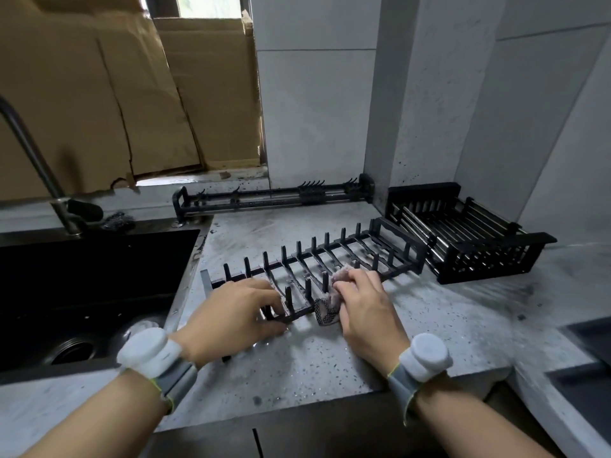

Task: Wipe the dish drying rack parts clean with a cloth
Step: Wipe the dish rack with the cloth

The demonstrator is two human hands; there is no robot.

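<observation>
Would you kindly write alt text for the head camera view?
On a speckled grey counter, the left hand holds a black plate rack while the right hand presses a cloth onto its bars. A black basket sits to the right, a dark sink left.

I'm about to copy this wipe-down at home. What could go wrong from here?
1. The plate rack lies near the counter front edge; a hard push with the cloth might slide it off, though the left hand grips its end.
2. The right hand works the cloth between upright prongs; it could snag.
3. The counter looks wet, so the rack may slip.
</observation>
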